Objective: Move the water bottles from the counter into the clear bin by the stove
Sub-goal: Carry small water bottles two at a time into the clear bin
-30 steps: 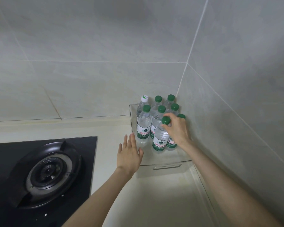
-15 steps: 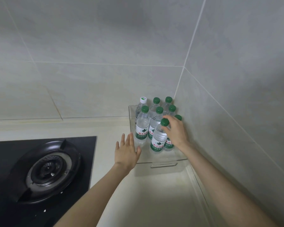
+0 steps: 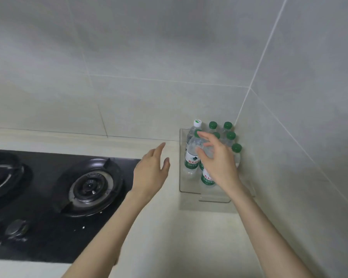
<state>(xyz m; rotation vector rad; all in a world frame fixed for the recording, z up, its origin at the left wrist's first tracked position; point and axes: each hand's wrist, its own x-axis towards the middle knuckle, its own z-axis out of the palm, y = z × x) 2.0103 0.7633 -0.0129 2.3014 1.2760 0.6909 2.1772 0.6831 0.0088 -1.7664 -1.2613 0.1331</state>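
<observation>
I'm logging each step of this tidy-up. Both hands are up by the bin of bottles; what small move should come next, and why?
Probably draw the right hand back toward the body. Its fingers are spread and loose and seem to grip nothing, and the water bottles stand upright inside the clear bin. The left hand hovers open beside it.

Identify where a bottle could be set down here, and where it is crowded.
Bare counter lies in front of the clear bin and in the strip between it and the gas stove. The bin's front-left floor is bare too. Its back corner is packed with water bottles.
</observation>
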